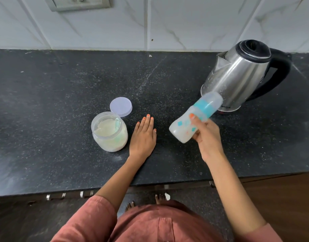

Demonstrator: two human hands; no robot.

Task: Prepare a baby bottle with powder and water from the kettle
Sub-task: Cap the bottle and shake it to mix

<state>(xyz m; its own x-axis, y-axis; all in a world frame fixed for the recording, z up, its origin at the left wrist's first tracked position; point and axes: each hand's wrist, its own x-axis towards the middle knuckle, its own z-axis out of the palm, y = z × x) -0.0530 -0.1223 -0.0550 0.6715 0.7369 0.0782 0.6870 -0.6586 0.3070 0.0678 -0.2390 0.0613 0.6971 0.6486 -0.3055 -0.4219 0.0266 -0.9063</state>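
While the left hand [143,135] lay flat, steadying, the right hand [205,135] gripped the capped bottle [195,117] tilted toward two o'clock, likely shaking

A dark speckled stone table [63,95] runs across the middle of the frame, meeting white marble-look wall tiles along its upper edge. Left of centre a clear plastic jar of pale powder [109,132] stands open on it. Its round translucent lid [121,106] lies flat just beside it, towards the wall. The left hand [143,135] rests palm down right of the jar. At upper right stands a stainless steel kettle with a black handle [241,75].
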